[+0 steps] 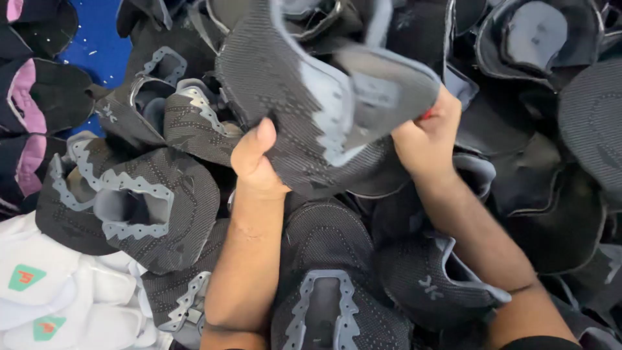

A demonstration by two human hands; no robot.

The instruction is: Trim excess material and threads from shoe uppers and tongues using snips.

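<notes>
White uppers (pixel 58 291) with green patches lie far left, beside black-and-pink ones (pixel 29 97) on a blue surface (pixel 97 39); no bin shows, only a heap of black uppers (pixel 155 201); the left hand (pixel 256 159) pinches the lifted upper (pixel 311 97), thumb on its knit; the right hand (pixel 424 136) grips its other edge; its long axis runs upper-left to lower-right above the heap.

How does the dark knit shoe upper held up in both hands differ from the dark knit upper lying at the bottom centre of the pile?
The held dark knit shoe upper is lifted, folded and twisted between the left hand and right hand, showing its pale grey inner lining. The bottom-centre dark knit upper lies flat, outer face up, showing its grey lace-eyelet trim, touched by neither hand. Both are black textured knit with grey parts.
</notes>
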